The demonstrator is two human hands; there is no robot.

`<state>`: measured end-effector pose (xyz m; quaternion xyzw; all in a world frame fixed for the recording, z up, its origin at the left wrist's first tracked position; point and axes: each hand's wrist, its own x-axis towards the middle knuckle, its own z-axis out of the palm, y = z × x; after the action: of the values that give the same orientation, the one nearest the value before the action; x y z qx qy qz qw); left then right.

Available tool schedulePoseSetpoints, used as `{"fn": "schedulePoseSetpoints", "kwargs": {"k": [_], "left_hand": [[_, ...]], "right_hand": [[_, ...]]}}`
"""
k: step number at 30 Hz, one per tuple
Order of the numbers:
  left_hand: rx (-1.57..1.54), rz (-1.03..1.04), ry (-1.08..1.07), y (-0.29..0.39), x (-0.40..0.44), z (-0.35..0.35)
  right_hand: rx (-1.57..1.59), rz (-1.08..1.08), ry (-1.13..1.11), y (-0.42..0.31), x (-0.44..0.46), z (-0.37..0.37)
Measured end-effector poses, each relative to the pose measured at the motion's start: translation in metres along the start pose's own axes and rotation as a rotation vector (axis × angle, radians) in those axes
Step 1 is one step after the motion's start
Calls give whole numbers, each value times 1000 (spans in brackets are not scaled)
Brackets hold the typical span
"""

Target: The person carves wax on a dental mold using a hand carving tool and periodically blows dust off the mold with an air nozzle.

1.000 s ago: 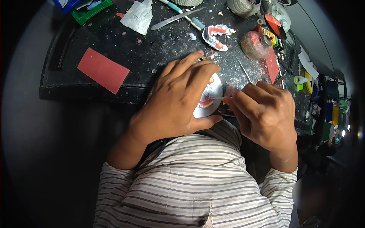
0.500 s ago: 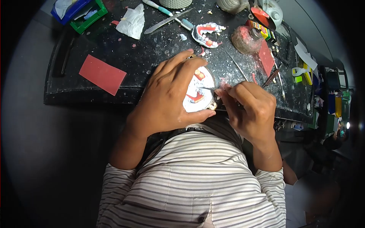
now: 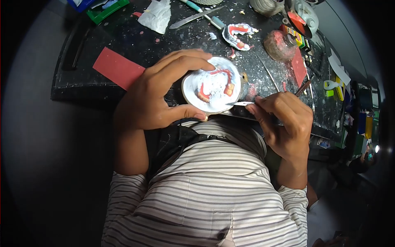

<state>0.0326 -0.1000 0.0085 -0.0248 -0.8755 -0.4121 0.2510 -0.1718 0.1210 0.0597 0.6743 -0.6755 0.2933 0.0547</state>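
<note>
A round denture flask point(image 3: 185, 96) filled with white plaster is at the table's front edge, tilted toward me. Set in the plaster is a red wax denture point(image 3: 224, 73) with cream teeth. My left hand point(image 3: 158, 92) grips the flask from the left, fingers over the far rim and thumb at the near rim. My right hand point(image 3: 286, 119) pinches a slim carving knife point(image 3: 243, 103), its blade whitened. The blade tip is at the flask's right near rim. A brown stick, perhaps the knife's handle, shows behind the right hand.
A pink wax sheet point(image 3: 117, 68) lies left. Beyond the flask are a plaster denture model point(image 3: 236, 39), a metal knife point(image 3: 195, 18), a toothbrush point(image 3: 216, 21) and a glass jar point(image 3: 279, 46). A second wax sheet point(image 3: 299, 66) and a thin metal tool point(image 3: 269, 74) lie right.
The flask has turned in my left hand and its plaster face shows more fully. The knife blade has moved from the middle of the plaster to the near right rim. The view has shifted slightly.
</note>
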Motion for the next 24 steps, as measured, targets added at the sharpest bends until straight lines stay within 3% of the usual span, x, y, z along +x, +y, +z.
{"fn": "schedulePoseSetpoints", "kwargs": {"k": [4,12,24], "left_hand": [[-140,-1,34,5,-3,10],[-142,-62,174,0,-5,35],[-121,-40,210,-2,-7,37]], "right_hand": [[-14,-78,3,-5,17,9],[-55,-143,-129,-17,40,18],[-238,-205,-120,-33,44,24]]}}
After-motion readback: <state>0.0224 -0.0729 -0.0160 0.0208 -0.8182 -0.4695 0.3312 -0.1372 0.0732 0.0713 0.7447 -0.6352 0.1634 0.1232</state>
